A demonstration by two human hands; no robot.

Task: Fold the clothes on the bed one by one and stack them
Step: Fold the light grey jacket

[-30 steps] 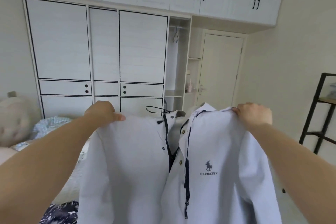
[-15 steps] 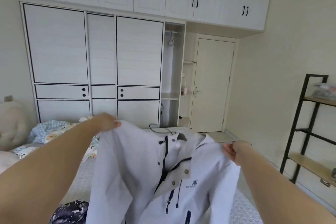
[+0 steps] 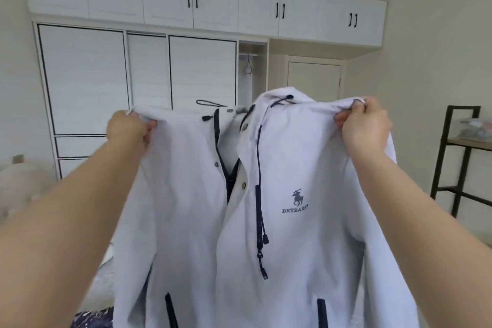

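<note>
Two hands raised, one white jacket (image 3: pixel 306 247) hung between them in the air, front facing the camera. Left hand (image 3: pixel 129 129) at one shoulder seam, fingers curled tight round a bunched ridge of cloth. Right hand (image 3: pixel 364 125) at the other shoulder, thumb and fingers pinching the fabric edge. Jacket upright, front partly open, hood (image 3: pixel 282 96) peaking behind the collar, dark drawcord (image 3: pixel 259 181) dangling down the chest beside a dark horse-and-rider logo (image 3: pixel 297 197) with lettering under it. Dark-trimmed pockets low on both sides, hem cut off by the bottom edge of the view. Behind: white wardrobe (image 3: pixel 106 80) with black-lined doors, upper cabinets (image 3: pixel 213 0) with black handles, closed door (image 3: pixel 314 80) past the hood. Black-framed shelf (image 3: pixel 458 157) at far right by the wall. Dark patterned cloth (image 3: pixel 90 319) low left, beside the jacket's edge; pale cushion (image 3: pixel 21 181) at far left, blurred.
</note>
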